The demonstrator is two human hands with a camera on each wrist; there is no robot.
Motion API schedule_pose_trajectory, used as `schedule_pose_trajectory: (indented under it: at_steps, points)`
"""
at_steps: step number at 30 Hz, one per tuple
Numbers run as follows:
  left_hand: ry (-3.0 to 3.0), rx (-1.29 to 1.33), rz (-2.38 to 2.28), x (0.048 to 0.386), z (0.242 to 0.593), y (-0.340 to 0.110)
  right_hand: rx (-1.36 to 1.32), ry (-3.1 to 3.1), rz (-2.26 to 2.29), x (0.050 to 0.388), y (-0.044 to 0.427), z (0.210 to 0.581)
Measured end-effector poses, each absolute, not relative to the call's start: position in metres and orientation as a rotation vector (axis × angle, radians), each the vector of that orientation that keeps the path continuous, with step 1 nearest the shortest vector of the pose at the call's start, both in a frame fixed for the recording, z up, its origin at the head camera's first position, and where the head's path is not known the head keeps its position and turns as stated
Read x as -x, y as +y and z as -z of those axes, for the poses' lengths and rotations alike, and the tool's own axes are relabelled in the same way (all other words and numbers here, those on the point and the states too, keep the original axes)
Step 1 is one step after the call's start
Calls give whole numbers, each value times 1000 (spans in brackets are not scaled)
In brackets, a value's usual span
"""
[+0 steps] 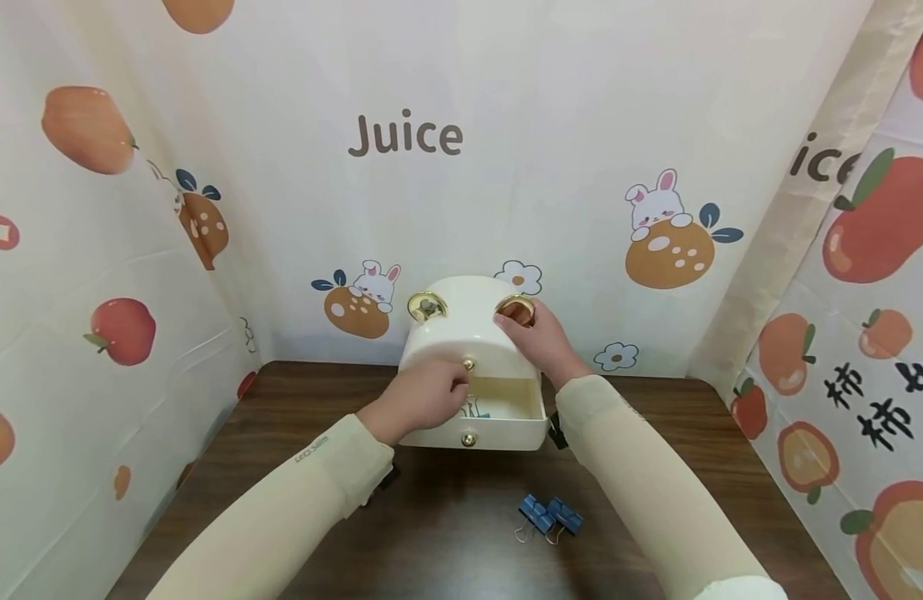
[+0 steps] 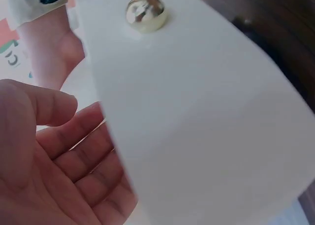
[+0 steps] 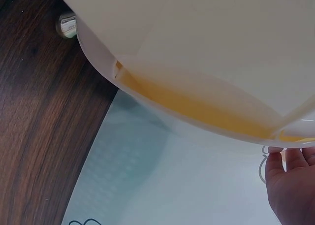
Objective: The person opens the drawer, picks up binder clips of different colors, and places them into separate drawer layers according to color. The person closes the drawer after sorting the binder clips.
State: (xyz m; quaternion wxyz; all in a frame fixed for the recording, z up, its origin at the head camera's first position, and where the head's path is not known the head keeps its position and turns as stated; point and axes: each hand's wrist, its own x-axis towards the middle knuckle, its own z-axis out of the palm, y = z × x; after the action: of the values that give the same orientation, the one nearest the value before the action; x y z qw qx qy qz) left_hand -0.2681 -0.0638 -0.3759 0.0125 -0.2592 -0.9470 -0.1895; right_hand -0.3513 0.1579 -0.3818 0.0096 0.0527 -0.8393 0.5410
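A white two-drawer storage box (image 1: 472, 333) with round gold-rimmed ears stands against the back wall. Its lower drawer (image 1: 506, 433) is pulled out, and a clip with wire handles (image 1: 474, 407) shows inside. My left hand (image 1: 419, 396) is over the drawer's left side; in the left wrist view its loosely bent fingers reach behind the white drawer front (image 2: 197, 102), with nothing seen in the palm. At the top right, my right hand (image 1: 539, 337) grips the box by its ear, thumb in front. The right wrist view has its fingers at the box's edge.
Two blue binder clips (image 1: 536, 514) lie on the dark wooden table (image 1: 446, 533) in front of the box, to the right. Printed cloth walls (image 1: 551, 125) enclose the table at the back and both sides.
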Motion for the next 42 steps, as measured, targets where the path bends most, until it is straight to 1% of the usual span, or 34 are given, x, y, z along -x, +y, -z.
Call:
schedule_pose_trajectory:
  at_steps: [13, 25, 32, 42]
  points:
    - [-2926, 665, 698, 253, 348, -100, -175, -2618, -1656, 352, 157, 383]
    - [-2922, 528, 760, 256, 340, -136, -130, -2641, -1678, 353, 157, 383]
    - [-2935, 452, 745, 255, 350, -154, -141, -2650, -1675, 353, 157, 382]
    - [-3029, 357, 678, 257, 384, -175, -124, -2648, -1684, 353, 157, 381]
